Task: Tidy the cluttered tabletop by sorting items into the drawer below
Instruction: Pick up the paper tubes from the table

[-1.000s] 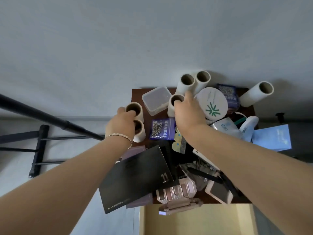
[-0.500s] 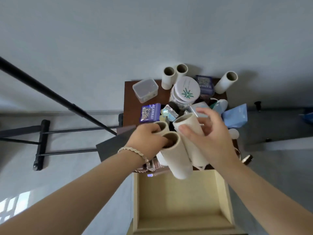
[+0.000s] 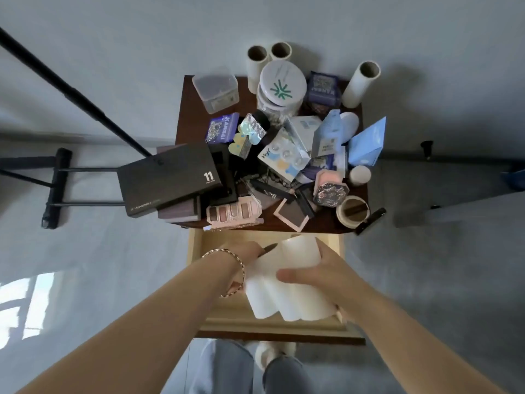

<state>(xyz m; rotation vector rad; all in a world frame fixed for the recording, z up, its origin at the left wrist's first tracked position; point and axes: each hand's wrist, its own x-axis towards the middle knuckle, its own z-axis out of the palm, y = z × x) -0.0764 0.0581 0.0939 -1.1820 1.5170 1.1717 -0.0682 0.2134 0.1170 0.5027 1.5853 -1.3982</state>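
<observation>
Three white paper rolls (image 3: 287,291) lie side by side over the open pale wooden drawer (image 3: 272,325), lengthwise toward me. My right hand (image 3: 321,275) grips the rolls from the right, thumb across the top. My left hand (image 3: 244,253), with a bracelet on the wrist, holds their far left ends; its fingers are mostly hidden behind the rolls. The small brown table (image 3: 189,118) above the drawer is piled with clutter.
On the table stand three more rolls (image 3: 359,85), a clear plastic box (image 3: 216,91), a round white-lidded jar (image 3: 281,86), a black box marked 11 (image 3: 167,179), makeup palettes (image 3: 233,213), blue packets (image 3: 365,143) and a tape ring (image 3: 352,211). A black stand (image 3: 54,183) is at left.
Both hands took rolls from the back of the table, carried them toward me and lowered them over the open drawer. The view has tilted down, showing more of the drawer.
</observation>
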